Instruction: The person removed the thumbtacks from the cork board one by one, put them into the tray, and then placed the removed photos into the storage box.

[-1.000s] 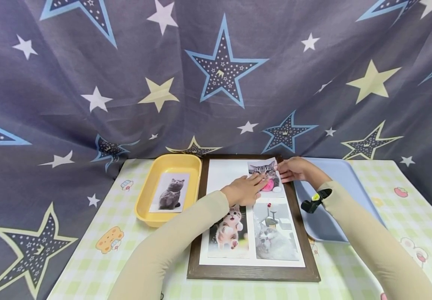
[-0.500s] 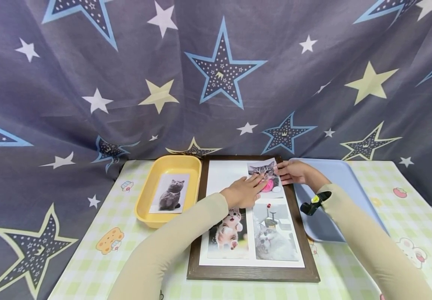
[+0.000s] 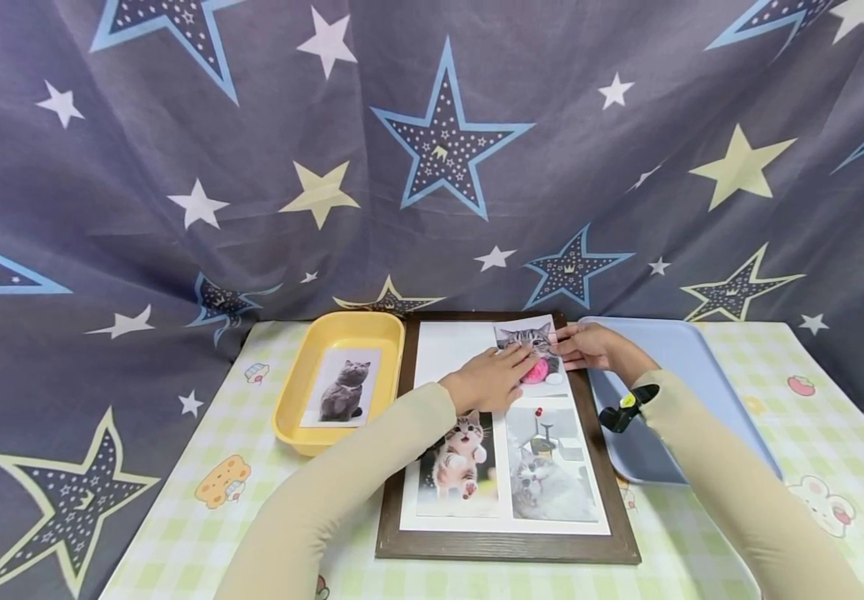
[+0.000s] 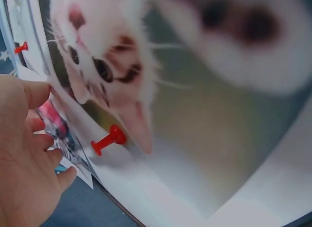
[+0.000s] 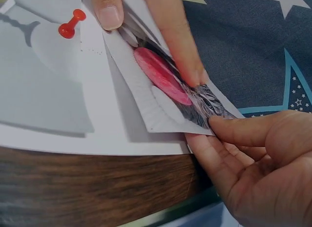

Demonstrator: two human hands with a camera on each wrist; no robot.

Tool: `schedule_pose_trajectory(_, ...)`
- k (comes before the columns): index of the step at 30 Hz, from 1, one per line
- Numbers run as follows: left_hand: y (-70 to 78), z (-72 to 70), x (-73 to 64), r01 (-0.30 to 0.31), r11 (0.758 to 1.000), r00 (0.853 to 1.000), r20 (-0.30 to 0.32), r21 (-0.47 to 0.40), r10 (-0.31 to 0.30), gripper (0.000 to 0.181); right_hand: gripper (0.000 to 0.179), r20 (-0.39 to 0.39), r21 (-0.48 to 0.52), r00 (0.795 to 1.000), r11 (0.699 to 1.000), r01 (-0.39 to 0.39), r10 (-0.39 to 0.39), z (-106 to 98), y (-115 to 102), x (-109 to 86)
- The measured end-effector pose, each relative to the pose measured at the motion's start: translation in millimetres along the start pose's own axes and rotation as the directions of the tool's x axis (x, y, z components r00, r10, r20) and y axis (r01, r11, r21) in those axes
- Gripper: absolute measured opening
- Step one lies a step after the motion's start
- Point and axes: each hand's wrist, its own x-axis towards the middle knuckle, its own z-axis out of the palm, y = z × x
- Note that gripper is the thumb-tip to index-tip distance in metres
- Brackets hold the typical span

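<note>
A photo of a tabby cat with a pink ball [image 3: 536,372] lies at the top right of a white board in a brown frame [image 3: 508,546]. My right hand [image 3: 589,344] pinches its right edge, thumb on the printed face and fingers underneath, as the right wrist view shows. In that view the photo's near corner lifts off the board and casts a shadow. My left hand [image 3: 490,379] rests its outstretched fingers on the same photo from the left. Below are a kitten photo [image 3: 457,475] and a white cat photo [image 3: 551,475]. Red push pins [image 4: 111,139] hold them.
On the left stands a yellow tray [image 3: 285,408] with a grey cat photo [image 3: 343,392] inside. A blue tray [image 3: 652,458] lies to the right, under my right forearm. The table has a green checked cloth [image 3: 169,517]; a star-patterned curtain [image 3: 432,250] hangs behind it.
</note>
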Motion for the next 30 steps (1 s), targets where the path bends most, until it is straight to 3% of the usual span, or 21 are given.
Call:
schedule_pose_trajectory(5, -1.6, -5.6, -1.6, -0.008, 1.000, 0.998, -0.070, 0.012, 0.009, 0.062, 0.053, -0.007, -0.018, 1.000, 1.000, -0.004, 0.004, 1, -1, -0.8)
schedule_pose_trajectory(10, -6.2, -9.9, -3.9, -0.020, 1.000, 0.985, -0.170, -0.020, 0.016, 0.058, 0.055, -0.025, -0.029, 1.000, 1.000, -0.008, 0.008, 2, -1, 0.0)
schedule_pose_trajectory(21, -24.4, -23.8, -16.2, 0.007, 0.998, 0.926, -0.377, -0.056, -0.028, 0.049, 0.052, -0.012, 0.008, 1.000, 1.000, 0.017, -0.017, 4, 0, -2.2)
schedule_pose_trajectory(30, -46.8, -36.5, -36.7, 0.104, 0.992, 0.880, -0.459, -0.070, -0.124, 0.047, 0.038, 0.001, 0.065, 0.999, 0.997, 0.050, -0.050, 5, -1, -7.0)
